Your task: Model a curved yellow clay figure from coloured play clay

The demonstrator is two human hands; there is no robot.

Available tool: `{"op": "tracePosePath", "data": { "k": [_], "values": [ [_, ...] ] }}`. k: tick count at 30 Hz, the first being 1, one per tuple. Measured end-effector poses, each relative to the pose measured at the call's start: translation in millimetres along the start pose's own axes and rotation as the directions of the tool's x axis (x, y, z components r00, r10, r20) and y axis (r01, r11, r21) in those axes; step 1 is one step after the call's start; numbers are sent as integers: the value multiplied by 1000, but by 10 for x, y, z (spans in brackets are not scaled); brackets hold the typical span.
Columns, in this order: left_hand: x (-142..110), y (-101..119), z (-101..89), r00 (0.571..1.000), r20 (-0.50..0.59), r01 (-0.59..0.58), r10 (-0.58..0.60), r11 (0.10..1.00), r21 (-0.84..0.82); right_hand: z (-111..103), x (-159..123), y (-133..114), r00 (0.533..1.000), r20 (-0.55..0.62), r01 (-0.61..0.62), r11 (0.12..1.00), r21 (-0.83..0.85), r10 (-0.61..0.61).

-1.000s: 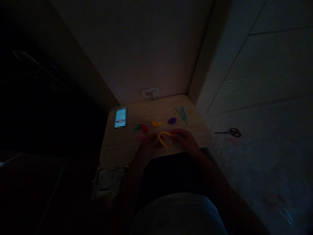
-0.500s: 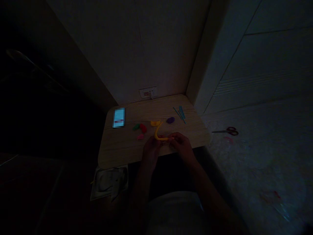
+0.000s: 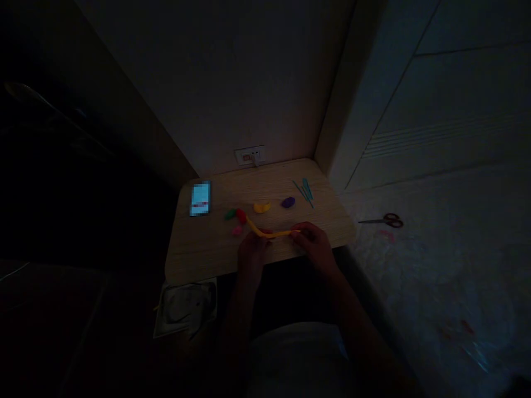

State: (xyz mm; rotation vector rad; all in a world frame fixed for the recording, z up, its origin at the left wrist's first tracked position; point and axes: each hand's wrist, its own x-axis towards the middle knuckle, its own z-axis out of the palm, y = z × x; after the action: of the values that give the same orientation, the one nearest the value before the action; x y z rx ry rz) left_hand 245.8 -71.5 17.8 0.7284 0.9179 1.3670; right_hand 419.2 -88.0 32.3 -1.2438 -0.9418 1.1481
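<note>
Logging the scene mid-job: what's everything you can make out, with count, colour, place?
Table: one, light wood, centre
Yellow strip: one, yellow, over table's near half
Orange lump: one, orange, table's middle
Red lump: one, red, left of orange
Green lump: one, green, beside red
Pink lump: one, pink, nearer than red
Purple lump: one, purple, right of orange
Sticks: several, teal, table's right rear
Lit screen: one, pale blue, table's left
Socket: one, whitish, behind table
Scissors: one, reddish handles, right of table
Pink scrap: one, pink, near scissors
Tray: one, pale, below table's left
Left hand: one, bare, holding strip
Right hand: one, bare, holding strip's end
</note>
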Motion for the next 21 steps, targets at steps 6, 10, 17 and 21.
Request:
{"op": "tracePosePath", "data": {
  "k": [6,10,17,21],
  "values": [
    [-57,-60,-15,989,-135,-70,66,997,-26,109,-101,20,998,37,-54,987,152,49],
    [-116,-89,17,983,-136,-132,125,990,-45,299,-188,73,989,136,-79,980,181,54],
    [-181,-92,85,994,11,-112,113,992,-57,419,-183,157,999,15,-42,983,179,40],
    [-173,-96,47,995,-12,-102,102,995,1,375,-196,131,998,49,-37,985,169,29]
  ]
}}
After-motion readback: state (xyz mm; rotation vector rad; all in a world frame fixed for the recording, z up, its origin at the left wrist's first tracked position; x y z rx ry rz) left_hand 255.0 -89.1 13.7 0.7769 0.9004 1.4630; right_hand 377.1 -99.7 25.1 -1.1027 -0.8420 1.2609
